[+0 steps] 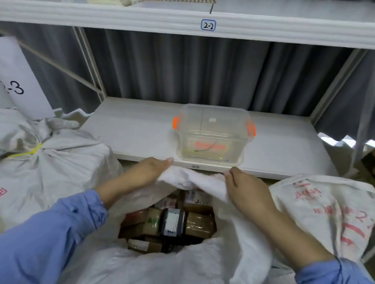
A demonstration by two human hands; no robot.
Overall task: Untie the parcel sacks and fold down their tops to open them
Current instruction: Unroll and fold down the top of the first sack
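Both arms stretched forward, left hand and right hand each gripping the far rim of the open sack, knuckles up, parcels visible below

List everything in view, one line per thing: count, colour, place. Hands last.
open sack: one, white, centre foreground
parcels: several, mostly brown, inside the open sack
tied sack: one, white with red print, left
tie: one, yellow, round the tied sack's neck
third sack: one, white with red print, right
lower shelf: one, white, behind the sacks
bin: one, clear with orange latches, on the lower shelf
upper shelf: one, white, top
label: one, white, reads 2-2, on the upper shelf's edge
curtain: grey, behind the shelves
left hand: grips the open sack's far rim
right hand: grips the same rim
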